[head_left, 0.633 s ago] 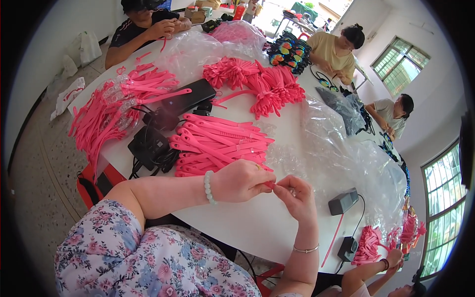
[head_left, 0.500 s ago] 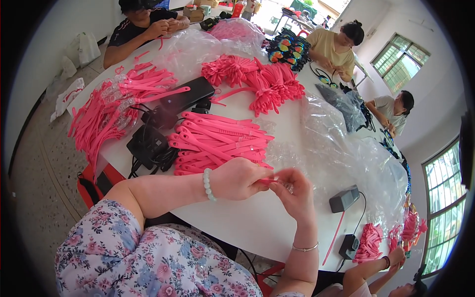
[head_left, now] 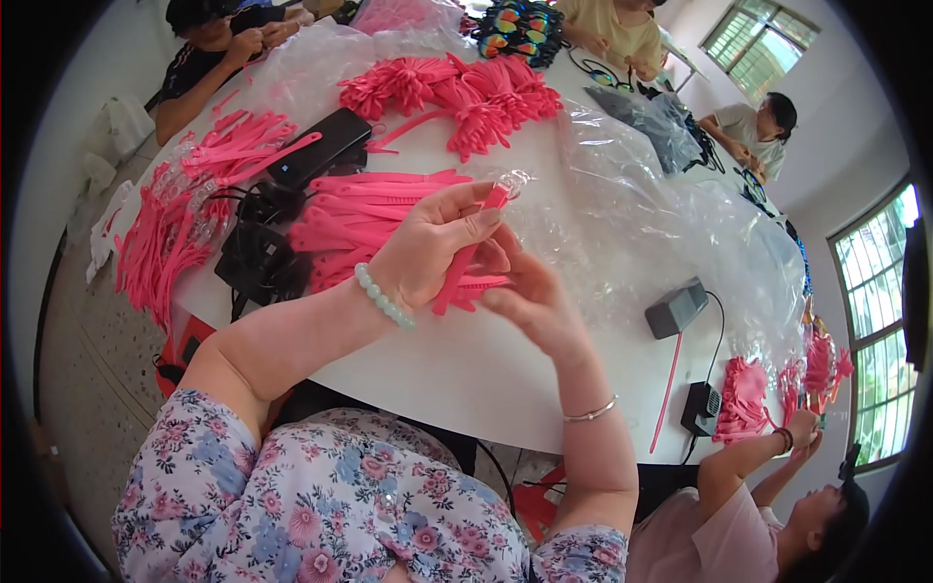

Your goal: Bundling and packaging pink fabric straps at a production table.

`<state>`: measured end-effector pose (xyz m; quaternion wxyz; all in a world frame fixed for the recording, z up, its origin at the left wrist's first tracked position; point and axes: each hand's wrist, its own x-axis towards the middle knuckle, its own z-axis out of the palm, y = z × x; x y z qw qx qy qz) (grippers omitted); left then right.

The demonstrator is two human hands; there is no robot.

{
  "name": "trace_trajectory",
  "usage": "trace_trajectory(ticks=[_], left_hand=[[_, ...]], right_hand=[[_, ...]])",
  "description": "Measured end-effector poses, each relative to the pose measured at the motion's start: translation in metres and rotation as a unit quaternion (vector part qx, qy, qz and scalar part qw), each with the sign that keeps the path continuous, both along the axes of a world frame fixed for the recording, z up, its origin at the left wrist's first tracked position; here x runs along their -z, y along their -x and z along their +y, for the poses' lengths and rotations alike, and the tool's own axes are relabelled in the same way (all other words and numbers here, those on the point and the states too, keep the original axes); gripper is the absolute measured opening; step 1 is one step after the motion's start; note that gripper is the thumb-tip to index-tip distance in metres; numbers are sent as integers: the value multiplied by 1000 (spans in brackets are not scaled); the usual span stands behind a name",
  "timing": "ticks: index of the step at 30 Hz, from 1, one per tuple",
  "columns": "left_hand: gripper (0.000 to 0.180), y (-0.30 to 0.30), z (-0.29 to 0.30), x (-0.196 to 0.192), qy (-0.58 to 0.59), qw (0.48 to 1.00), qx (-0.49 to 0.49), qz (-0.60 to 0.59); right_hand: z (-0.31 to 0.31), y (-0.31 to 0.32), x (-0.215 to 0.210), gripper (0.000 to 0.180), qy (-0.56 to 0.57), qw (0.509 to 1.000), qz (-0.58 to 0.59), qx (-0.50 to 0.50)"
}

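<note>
My left hand (head_left: 428, 243) is closed on a pink rubbery strap (head_left: 459, 272), held tilted above the table. A clear plastic buckle (head_left: 512, 182) shows at the strap's upper end, beyond my fingertips. Close beside it is my right hand (head_left: 542, 306), thumb and fingers apart around the strap's lower part; whether a fingertip touches the strap is hard to see. Behind my left hand lies a pile of loose pink straps (head_left: 340, 219). Farther left is a heap of pink straps with clear buckles (head_left: 180, 228).
Tied pink strap bundles (head_left: 486, 107) lie farther back. Black boxes with cables (head_left: 260, 255) stand left, beside a black case (head_left: 326, 146). Clear plastic sheeting (head_left: 661, 223) covers the right side, near a grey box (head_left: 677, 308). Several people work around the white table (head_left: 408, 389).
My hands were together over the front of the strap pile; now the left has raised the strap and buckle, and the right has loosened its pinch. The view has shifted too.
</note>
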<state>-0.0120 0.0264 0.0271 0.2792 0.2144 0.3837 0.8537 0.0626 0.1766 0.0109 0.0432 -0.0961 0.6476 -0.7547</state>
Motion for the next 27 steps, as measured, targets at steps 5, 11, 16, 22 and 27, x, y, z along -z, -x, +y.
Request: trace_trajectory(ticks=[5, 11, 16, 22, 27], left_hand=[[23, -13, 3, -13, 41, 999, -36, 3], [18, -11, -11, -27, 28, 999, -27, 14], [17, -11, -25, -45, 7, 994, -78, 73], [15, 2, -53, -12, -9, 982, -184, 49], [17, -6, -65, 4, 48, 971, -233, 4]], right_hand=[[-8, -1, 6, 44, -20, 999, 40, -18], [-15, -12, -6, 22, -111, 992, 17, -61], [13, -6, -30, 15, -368, 911, 180, -56], [76, 20, -57, 15, -328, 928, 111, 140], [83, 72, -31, 15, -421, 883, 153, 142]])
